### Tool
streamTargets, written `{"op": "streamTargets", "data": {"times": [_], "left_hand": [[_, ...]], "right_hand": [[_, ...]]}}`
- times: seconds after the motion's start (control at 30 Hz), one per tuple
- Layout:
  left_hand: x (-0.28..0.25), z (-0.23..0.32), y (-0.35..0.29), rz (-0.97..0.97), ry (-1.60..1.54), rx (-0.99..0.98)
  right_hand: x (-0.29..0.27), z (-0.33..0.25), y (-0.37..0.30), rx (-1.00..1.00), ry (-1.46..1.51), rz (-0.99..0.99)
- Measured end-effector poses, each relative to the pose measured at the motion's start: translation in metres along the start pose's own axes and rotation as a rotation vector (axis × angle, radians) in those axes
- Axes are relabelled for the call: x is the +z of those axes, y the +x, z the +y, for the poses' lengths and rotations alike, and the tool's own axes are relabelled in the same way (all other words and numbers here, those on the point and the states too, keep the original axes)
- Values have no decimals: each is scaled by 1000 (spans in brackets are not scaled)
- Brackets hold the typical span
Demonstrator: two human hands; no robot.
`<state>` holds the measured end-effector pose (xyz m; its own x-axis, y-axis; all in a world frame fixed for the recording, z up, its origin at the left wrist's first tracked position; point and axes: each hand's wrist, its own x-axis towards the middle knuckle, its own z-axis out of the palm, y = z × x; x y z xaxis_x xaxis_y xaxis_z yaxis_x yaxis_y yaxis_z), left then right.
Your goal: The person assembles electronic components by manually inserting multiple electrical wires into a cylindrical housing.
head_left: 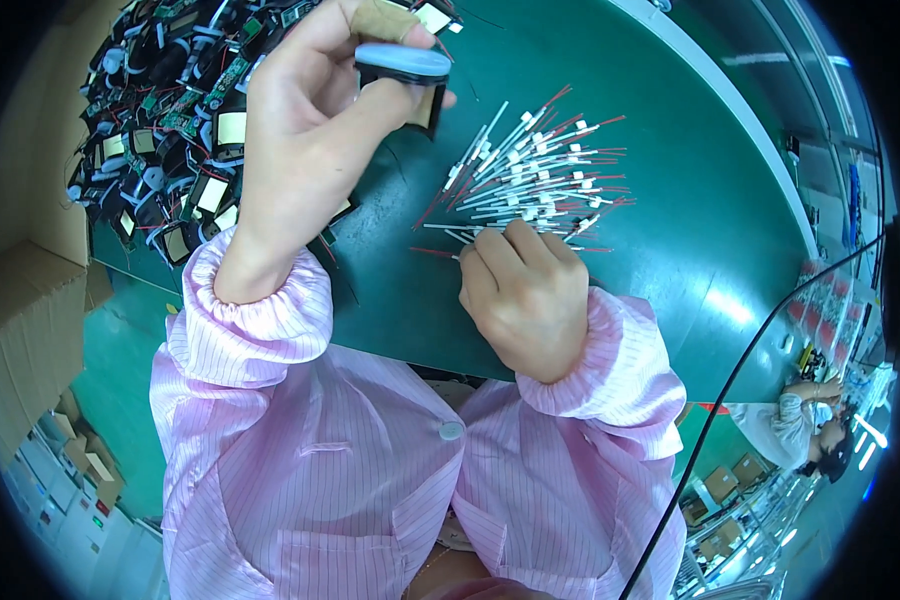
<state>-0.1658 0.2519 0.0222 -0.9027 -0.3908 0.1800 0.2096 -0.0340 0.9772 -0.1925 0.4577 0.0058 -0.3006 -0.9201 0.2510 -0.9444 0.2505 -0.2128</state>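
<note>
Black-and-blue device in the left hand, to the left of the wire pile and towards its far side; the left fingers are closed around its edge, probably to steady it. The right hand is at the pile's near side, fingers curled tight; their tips are hidden, so I cannot tell whether they grip a wire. Left of the pile, a heap of similar devices covers the counter, presumably within the left hand's reach; the wires lie roughly fanned, perhaps for easier picking.
</note>
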Motion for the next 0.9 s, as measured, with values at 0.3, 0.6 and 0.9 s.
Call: {"op": "streamTargets", "data": {"times": [0.3,0.6,0.9], "left_hand": [[14,3,-8,-187,-59,-72],[26,6,-24,-506,438,80],[40,-2,-28,-504,426,138]], "right_hand": [[-43,6,-11,468,856,154],[-35,11,-15,844,1370,240],[-44,6,-15,976,1425,316]]}}
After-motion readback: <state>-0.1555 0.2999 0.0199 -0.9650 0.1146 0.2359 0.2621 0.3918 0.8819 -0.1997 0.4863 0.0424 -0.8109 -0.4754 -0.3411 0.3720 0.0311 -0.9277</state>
